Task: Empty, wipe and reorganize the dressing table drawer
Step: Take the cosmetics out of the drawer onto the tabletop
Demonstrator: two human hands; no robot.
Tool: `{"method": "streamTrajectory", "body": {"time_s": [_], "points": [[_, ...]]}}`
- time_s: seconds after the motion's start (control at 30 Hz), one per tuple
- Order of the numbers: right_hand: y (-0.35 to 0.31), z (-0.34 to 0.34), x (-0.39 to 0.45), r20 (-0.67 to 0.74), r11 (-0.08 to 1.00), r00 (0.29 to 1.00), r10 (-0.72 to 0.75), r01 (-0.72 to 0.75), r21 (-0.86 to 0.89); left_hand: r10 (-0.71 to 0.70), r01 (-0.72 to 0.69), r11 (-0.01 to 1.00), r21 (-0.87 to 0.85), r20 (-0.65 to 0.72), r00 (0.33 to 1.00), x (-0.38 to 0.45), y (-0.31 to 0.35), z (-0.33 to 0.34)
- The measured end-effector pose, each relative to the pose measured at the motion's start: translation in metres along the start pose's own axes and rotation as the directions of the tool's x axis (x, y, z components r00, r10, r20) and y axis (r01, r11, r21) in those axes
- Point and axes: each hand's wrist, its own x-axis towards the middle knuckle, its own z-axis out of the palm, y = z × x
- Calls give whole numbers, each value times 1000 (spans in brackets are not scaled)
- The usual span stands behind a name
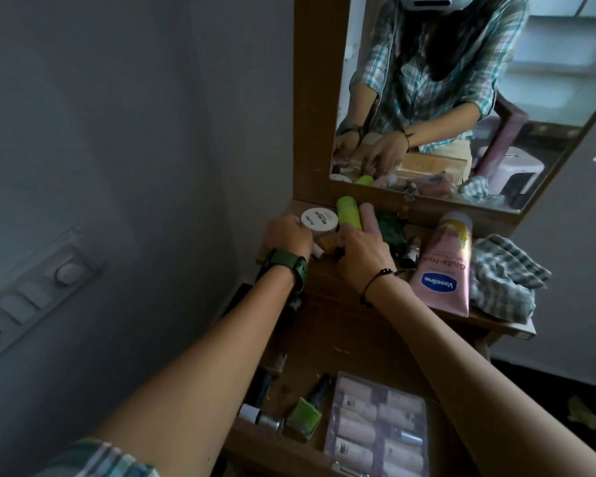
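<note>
- Left hand: fingers curled beside the white jar; grip hidden.
- Right hand: grip hidden; green bottle just beyond, pointing away.
- Drawer: below both wrists, 1 green polish inside.

Domestic bedroom or dressing corner. Evidence: wooden dressing table with framed mirror, cosmetics on top including lotion tube and white jar, nail polish in open drawer, wall switchboard, plastic stool reflected.
</note>
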Motion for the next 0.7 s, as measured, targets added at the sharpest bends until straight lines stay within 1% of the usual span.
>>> {"method": "streamTrajectory", "body": {"time_s": [0.1,0.17,0.27,0.33,0.43,0.5,0.6,0.67,0.7], "points": [[0,-2,2,-15,997,999,-30,28,-73,38,-36,999,36,-62,997,0,-5,7],[2,-2,4,-2,997,999,-48,47,-67,59,-59,998,3,-92,994,-1,-9,11],[6,-4,2,21,998,999,-36,37,-45,88,-89,996,-6,-135,987,-3,-10,18],[8,-4,-2,-3,996,1000,-25,25,-81,94,-99,995,-21,-168,981,-4,-9,19],[10,1,-9,-35,991,999,-34,30,-131,86,-111,990,-92,-240,967,-4,-10,20],[12,6,-9,-27,991,997,-66,62,-118,92,-135,981,-139,-282,955,-4,-12,20],[16,7,-10,-42,993,998,-40,35,-111,57,-125,970,-208,-305,951,-6,-13,17],[16,5,-14,-37,978,998,-55,47,-202,30,-118,958,-260,-321,947,-6,-13,16],[17,5,-17,-35,974,997,-63,54,-219,19,-120,949,-292,-326,945,-7,-12,15]]}}
